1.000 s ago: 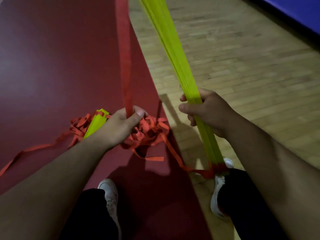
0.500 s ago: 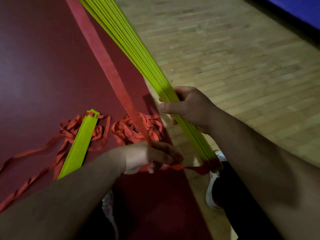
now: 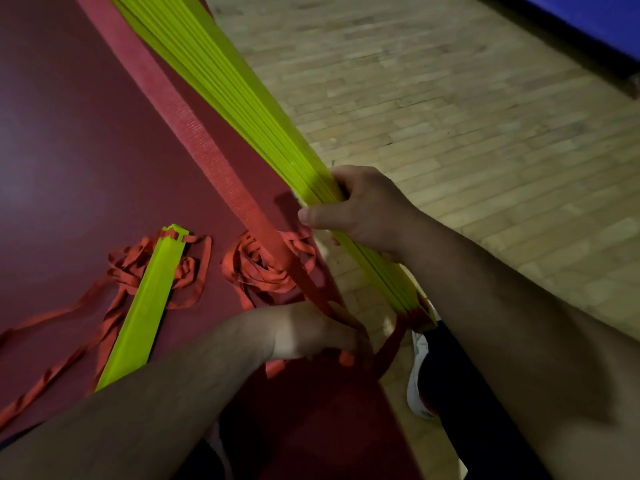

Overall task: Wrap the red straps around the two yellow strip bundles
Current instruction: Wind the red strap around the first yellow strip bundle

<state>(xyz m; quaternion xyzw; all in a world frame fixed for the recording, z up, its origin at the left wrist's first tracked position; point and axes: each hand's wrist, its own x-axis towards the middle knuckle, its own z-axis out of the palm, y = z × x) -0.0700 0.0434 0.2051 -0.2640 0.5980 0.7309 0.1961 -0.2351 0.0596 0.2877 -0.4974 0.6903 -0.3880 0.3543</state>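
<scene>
Right hand (image 3: 363,209), centre-right of frame, fingers curled tight round the held yellow bundle (image 3: 225,88), thumb laid across its front. That bundle ran as a long slant from the top edge left of centre down to lower centre-right. Its low end had red strap wound on it and sat just beside a white shoe (image 3: 417,372).

Left hand (image 3: 311,330), lower centre, fingers closed on the taut red strap (image 3: 194,133). The strap ran from the upper left down into the hand, beside the held bundle, then looped across to the bundle's wrapped end.

Second yellow bundle (image 3: 145,303) lay flat on the red mat (image 3: 69,133) at lower left, tilted, its top end on loose strap tangles (image 3: 121,268). A coiled strap pile (image 3: 266,268) lay right of it, under the taut strap, near the mat edge.

The mat edge cut diagonally from top centre to bottom centre-right; the held bundle crossed it. Wood floor (image 3: 450,133) lay bare across the right half. A blue pad (image 3: 588,19) sat in the upper right corner. The mat's upper left was bare.
</scene>
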